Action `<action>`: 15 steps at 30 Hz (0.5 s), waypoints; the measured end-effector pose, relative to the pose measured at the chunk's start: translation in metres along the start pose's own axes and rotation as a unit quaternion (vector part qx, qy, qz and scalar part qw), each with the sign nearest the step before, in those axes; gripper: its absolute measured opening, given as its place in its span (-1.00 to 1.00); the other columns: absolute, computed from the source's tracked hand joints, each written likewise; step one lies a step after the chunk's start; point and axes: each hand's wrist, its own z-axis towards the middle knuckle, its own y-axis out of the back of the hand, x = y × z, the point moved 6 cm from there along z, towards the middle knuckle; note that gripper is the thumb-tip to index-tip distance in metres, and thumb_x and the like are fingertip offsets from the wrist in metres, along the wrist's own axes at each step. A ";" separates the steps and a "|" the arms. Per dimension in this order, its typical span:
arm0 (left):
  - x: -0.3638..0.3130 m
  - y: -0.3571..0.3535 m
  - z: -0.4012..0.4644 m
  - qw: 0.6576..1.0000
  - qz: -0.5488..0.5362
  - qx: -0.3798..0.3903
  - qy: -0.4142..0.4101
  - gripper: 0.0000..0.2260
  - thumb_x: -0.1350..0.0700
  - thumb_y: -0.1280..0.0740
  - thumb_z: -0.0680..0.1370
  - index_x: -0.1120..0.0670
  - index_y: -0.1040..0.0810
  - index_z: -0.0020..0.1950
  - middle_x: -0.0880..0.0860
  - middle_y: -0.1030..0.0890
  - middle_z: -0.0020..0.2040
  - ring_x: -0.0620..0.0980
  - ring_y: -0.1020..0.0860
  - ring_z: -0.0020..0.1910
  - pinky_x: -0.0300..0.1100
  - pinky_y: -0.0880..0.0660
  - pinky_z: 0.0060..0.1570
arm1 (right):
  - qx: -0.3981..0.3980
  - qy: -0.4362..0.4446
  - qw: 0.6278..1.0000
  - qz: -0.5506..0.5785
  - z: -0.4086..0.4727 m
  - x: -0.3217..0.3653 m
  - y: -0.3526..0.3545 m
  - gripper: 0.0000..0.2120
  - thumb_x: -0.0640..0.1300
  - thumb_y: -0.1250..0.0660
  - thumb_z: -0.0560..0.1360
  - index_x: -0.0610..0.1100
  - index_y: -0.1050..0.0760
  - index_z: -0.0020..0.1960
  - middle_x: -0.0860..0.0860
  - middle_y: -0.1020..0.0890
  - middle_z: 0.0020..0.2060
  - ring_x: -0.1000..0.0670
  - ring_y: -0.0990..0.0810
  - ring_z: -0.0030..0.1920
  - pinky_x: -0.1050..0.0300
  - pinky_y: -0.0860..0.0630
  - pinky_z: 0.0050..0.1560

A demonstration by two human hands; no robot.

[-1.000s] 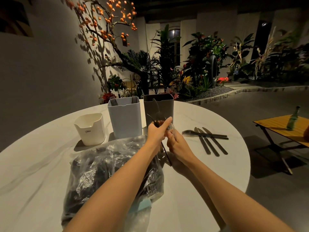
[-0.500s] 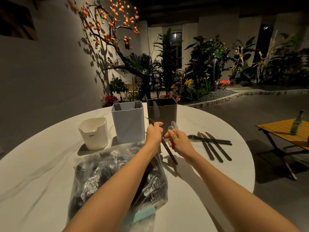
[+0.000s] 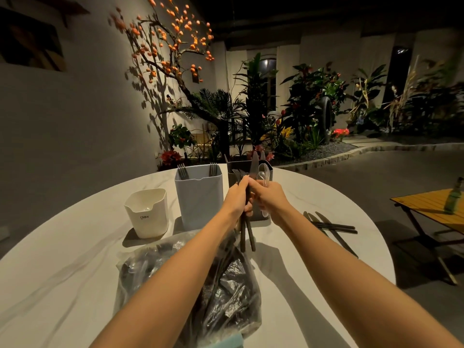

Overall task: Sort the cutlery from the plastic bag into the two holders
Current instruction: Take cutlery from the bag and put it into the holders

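Note:
My left hand grips a bunch of dark cutlery, forks and a knife, held upright above the table. My right hand touches the same bunch and holds clear plastic spoons. Both hands are raised in front of the dark grey holder, which has cutlery in it. The light grey holder to its left has forks standing in it. The clear plastic bag with dark cutlery lies on the white round table under my left forearm.
A small white cup-like container stands left of the holders. Several dark knives and forks lie on the table at right. Beyond the table's right edge are a wooden side table with a green bottle, and plants behind.
Both hands have lifted the cutlery up from near the bag, tilting the bunch upright in front of the dark holder. The right hand now closes in against the left.

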 end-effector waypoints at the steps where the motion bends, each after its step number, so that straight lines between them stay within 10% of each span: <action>1: -0.004 0.001 0.001 1.000 0.005 -0.001 0.000 -0.61 -0.07 -0.01 0.68 0.09 -0.57 0.04 0.04 -0.41 -0.38 -0.12 -0.29 -0.53 -0.25 -0.31 -0.48 | -0.009 -0.006 1.000 0.000 0.003 0.002 0.000 -0.75 -0.01 -0.34 0.55 -0.14 -0.55 -0.23 -0.01 -0.55 -0.44 0.15 -0.45 -0.53 0.37 -0.31 -0.58; 6: -0.019 0.016 0.013 0.993 0.062 -0.095 -0.029 -0.65 -0.01 -0.01 0.69 0.04 -0.55 -0.04 0.11 -0.60 -0.16 0.01 -0.57 -0.20 -0.11 -0.56 -0.15 | -0.016 0.032 0.999 0.005 0.016 0.018 -0.004 -0.76 -0.10 -0.27 0.59 -0.13 -0.55 -0.22 -0.06 -0.63 -0.33 0.04 -0.61 -0.31 0.28 -0.52 -0.38; 15: -0.035 0.037 0.036 0.988 0.033 -0.147 -0.025 -0.76 0.05 -0.02 0.69 0.16 -0.40 0.08 0.01 -0.28 -0.38 -0.10 -0.24 -0.47 -0.24 -0.23 -0.47 | -0.145 0.164 0.973 0.065 0.042 0.061 0.008 -0.88 -0.13 -0.22 0.62 -0.17 -0.47 0.00 0.03 -0.51 -0.30 0.09 -0.49 -0.21 0.30 -0.39 -0.18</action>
